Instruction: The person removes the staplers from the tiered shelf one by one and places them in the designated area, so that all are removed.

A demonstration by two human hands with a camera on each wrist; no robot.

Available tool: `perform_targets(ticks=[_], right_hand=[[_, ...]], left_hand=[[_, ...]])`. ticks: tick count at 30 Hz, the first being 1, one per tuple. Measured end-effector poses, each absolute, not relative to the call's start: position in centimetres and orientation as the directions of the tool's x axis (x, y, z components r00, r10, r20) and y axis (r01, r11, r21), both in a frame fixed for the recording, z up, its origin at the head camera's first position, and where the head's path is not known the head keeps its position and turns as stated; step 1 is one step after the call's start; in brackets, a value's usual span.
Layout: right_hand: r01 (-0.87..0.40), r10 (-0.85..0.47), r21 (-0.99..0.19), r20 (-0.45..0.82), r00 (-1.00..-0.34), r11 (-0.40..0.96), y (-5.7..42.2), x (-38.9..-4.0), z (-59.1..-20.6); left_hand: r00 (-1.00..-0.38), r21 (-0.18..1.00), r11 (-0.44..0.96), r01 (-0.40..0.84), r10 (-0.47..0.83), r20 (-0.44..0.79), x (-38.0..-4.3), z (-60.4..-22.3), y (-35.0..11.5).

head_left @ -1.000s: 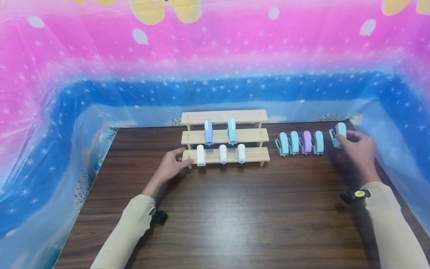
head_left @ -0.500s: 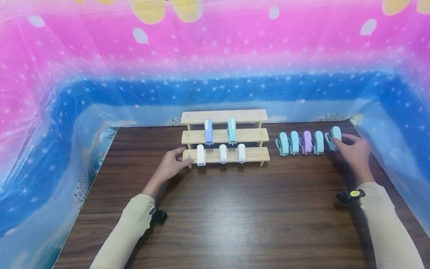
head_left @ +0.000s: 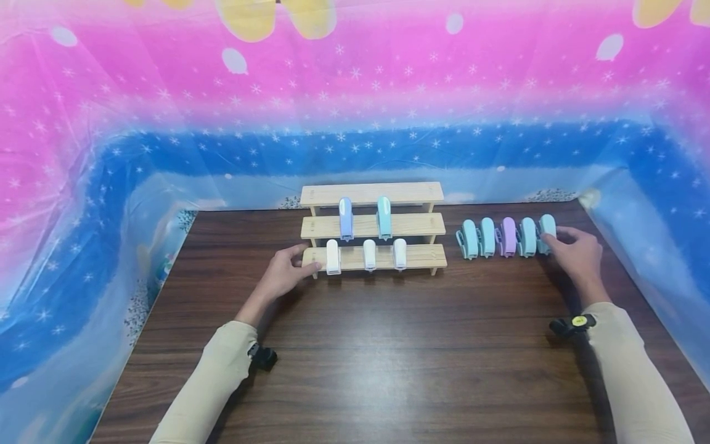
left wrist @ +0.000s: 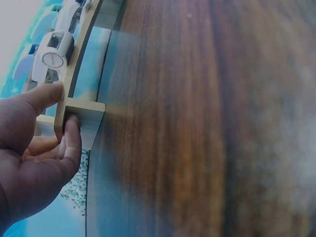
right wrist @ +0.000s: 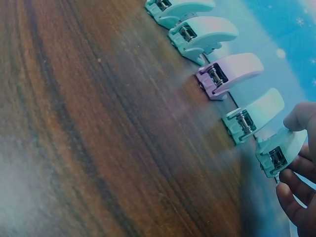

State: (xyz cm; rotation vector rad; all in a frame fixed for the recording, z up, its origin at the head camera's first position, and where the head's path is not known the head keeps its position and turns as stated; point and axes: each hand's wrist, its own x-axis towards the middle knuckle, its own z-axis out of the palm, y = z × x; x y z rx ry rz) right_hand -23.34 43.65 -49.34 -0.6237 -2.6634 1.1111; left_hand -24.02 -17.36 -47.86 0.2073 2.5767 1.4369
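Observation:
In the head view my right hand (head_left: 577,250) holds a teal mini stapler (head_left: 547,233) at the right end of a row on the table. The right wrist view shows my thumb and fingers on either side of that stapler (right wrist: 279,153), its spring facing the camera. Beside it in the row stand a teal stapler (head_left: 527,237), a purple stapler (head_left: 507,237) and two more teal ones. My left hand (head_left: 284,271) pinches the left end of the three-tier wooden stand (head_left: 427,255); in the left wrist view its thumb lies on the plank (left wrist: 74,74) and fingers reach beneath.
Three white staplers (head_left: 369,254) sit on the stand's lowest tier. On the middle tier are a blue-purple stapler (head_left: 346,218) and a teal stapler (head_left: 384,217). The brown wooden table (head_left: 377,357) meets a pink and blue curtain (head_left: 355,105) at the back and sides.
My right hand has brought its teal stapler leftward and down toward the table, to the right end of the row. The left hand stays at the stand.

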Motion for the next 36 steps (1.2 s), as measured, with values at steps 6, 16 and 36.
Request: perform_targets(ticks=[6, 16, 36], right_hand=[[0.326, 0.449, -0.701, -0.010, -0.894, 0.634, 43.9, -23.3, -49.7], [0.312, 0.439, -0.703, 0.001, -0.899, 0.639, 44.0, -23.1, -50.1], [0.197, 0.470, -0.746, 0.172, -0.866, 0.636, 41.9, -22.5, -46.5]], left_hand=[[-0.972, 0.857, 0.515, 0.028, 0.213, -0.096, -24.0, -48.0, -17.4], [-0.973, 0.854, 0.519, 0.036, 0.215, -0.090, -23.9, -48.0, -17.4], [-0.974, 0.853, 0.521, 0.031, 0.208, -0.091, -23.8, -47.7, -17.3]])
